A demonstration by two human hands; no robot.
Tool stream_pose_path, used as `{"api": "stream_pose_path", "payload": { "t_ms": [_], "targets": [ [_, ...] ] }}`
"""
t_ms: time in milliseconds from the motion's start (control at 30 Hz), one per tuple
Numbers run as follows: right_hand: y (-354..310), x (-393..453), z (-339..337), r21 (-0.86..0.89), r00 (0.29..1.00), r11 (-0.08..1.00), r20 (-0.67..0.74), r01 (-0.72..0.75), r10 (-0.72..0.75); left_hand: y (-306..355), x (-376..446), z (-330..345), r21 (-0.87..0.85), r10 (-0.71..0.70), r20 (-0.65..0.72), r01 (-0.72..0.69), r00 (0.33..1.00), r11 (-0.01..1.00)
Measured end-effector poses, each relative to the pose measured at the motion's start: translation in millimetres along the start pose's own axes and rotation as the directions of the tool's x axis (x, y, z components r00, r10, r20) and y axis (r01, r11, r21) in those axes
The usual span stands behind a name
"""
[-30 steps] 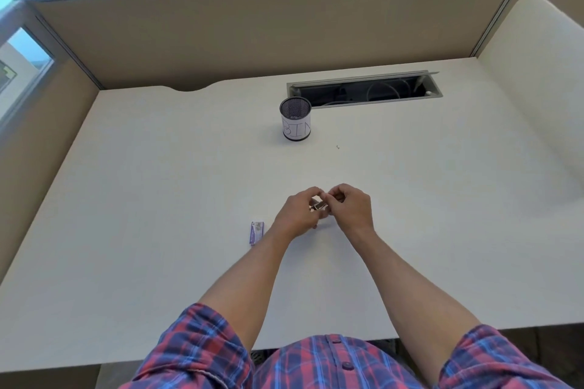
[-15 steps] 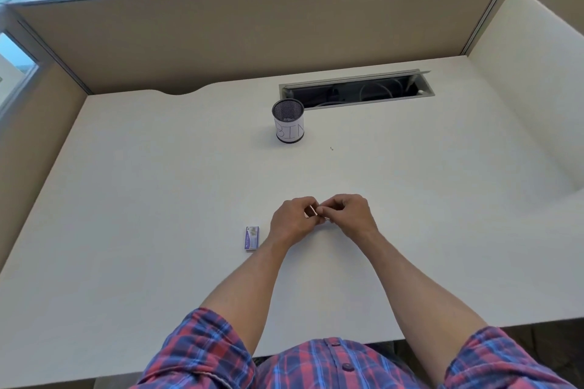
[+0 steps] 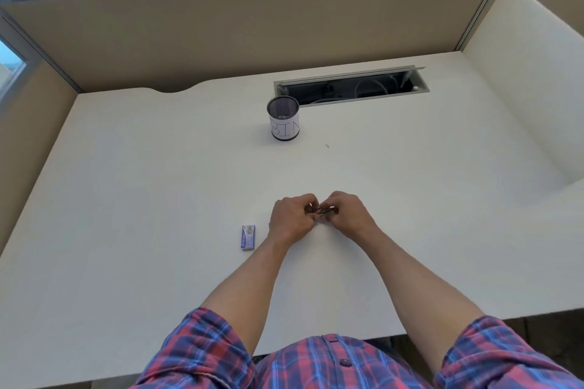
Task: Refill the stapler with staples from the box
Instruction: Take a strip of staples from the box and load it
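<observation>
A small metallic stapler [image 3: 325,211] is pinched between both of my hands over the middle of the white desk [image 3: 158,199]. My left hand [image 3: 292,218] grips its left end and my right hand [image 3: 349,215] closes over its right end. Most of the stapler is hidden by my fingers, so I cannot tell whether it is hinged apart. The small purple staple box [image 3: 248,237] lies flat on the desk just left of my left wrist, apart from both hands.
A black mesh cup labelled "BIN" [image 3: 283,118] stands farther back. Behind it is a cable slot [image 3: 350,88] in the desk. A tiny speck [image 3: 327,145] lies right of the cup. Partition walls [image 3: 221,25] close in the back and sides.
My hands stay together on the stapler at the same spot; the fingers have shifted slightly around it. The camera view has drifted a little. The box has not moved.
</observation>
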State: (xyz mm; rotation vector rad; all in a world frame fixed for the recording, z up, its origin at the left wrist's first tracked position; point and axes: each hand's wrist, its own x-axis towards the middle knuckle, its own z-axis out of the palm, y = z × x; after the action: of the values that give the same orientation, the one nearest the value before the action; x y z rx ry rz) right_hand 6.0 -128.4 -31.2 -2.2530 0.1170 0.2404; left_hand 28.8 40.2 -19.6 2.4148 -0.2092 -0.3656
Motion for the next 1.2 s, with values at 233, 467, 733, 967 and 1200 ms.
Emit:
{"api": "stream_pose_path", "payload": {
  "t_ms": [233, 467, 733, 967, 1200],
  "targets": [
    [4.3, 1.0, 0.9, -0.226, 0.999, 0.974, -0.018, 0.034, -0.039, -9.2, -3.9, 1.6, -0.123, -0.036, -0.027, 0.033, 0.999, 0.992],
    [2.7, 4.5, -4.7, -0.278, 0.999, 0.959, 0.018, 0.048, -0.044, -6.1, -2.5, -6.4, -0.039, -0.017, 0.009, 0.018, 1.0, 0.999],
    [-0.7, 0.7, -4.1, -0.339, 0.998, 0.939, 0.018, 0.058, -0.055, -1.1, -2.0, -5.9, 0.013, 0.027, 0.038, -0.028, 0.999, 1.0],
    [-4.1, -3.3, -3.1, -0.3, 0.998, 0.952, 0.001, 0.064, -0.067, -2.1, -3.1, -4.5, 0.019, 0.046, 0.021, -0.047, 0.999, 0.999],
    [-8.9, -5.2, 1.2, -0.27, 0.996, 0.96, -0.021, 0.073, -0.081, -12.0, -4.9, -8.7, -0.02, 0.024, -0.039, -0.025, 0.999, 0.999]
  ]
}}
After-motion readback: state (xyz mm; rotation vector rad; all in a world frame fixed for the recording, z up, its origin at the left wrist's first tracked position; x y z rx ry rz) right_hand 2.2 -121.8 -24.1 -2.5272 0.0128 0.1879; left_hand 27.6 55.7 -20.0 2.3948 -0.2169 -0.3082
